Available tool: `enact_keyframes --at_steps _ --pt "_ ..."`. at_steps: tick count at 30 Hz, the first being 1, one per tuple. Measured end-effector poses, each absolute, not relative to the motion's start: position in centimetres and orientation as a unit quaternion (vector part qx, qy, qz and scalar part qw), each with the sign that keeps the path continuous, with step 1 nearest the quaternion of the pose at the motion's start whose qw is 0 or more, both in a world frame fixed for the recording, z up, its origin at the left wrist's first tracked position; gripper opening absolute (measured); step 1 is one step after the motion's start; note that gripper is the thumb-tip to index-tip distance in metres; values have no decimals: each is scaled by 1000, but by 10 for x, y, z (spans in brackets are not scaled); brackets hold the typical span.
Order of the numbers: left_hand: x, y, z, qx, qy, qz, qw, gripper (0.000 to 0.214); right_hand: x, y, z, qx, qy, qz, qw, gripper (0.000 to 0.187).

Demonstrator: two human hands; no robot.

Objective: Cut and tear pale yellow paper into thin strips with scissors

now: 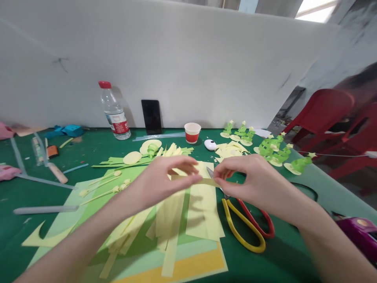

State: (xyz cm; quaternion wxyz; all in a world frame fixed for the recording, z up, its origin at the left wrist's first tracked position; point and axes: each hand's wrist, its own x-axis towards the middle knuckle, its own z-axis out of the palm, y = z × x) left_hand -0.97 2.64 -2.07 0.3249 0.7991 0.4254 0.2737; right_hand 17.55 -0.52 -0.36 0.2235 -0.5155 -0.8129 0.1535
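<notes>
A narrow pale yellow paper strip (209, 181) stretches between my two hands above the table. Its right end is pinched by the thumb and fingers of my right hand (246, 175). The thumb of my left hand (165, 179) lies along the strip, with the fingers curled over it; the exact contact is partly hidden. Below are many loose yellow paper strips (169, 243) and wider yellow paper pieces (203, 212), on top of green sheets (97, 208). Scissors (246, 226) with one yellow and one red handle lie under my right hand, blades partly covered.
At the back stand a water bottle (116, 114), a phone (152, 116) and a paper cup (192, 133). Several green spiral paper trees with stars (271, 149) stand at the right. A glue stick (45, 210) and a hot glue gun (8, 172) lie left; a purple device (357, 236) lies right.
</notes>
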Motion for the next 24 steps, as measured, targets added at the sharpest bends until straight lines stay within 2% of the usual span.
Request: enact_keyframes --at_steps 3,6,13,19,24 --pt "-2 14 -21 806 414 203 370 25 173 -1 -8 -492 -797 259 235 13" --pt "0 9 -22 809 408 202 373 32 172 2 -12 -461 -779 346 248 11" --pt "0 6 -23 837 397 232 297 33 170 4 -16 -441 -757 400 269 10" --pt "-2 8 -14 802 424 204 369 24 174 0 -11 -451 -702 509 210 12" --pt "-18 16 -1 757 476 165 416 22 185 -4 -1 -484 -695 502 177 14"
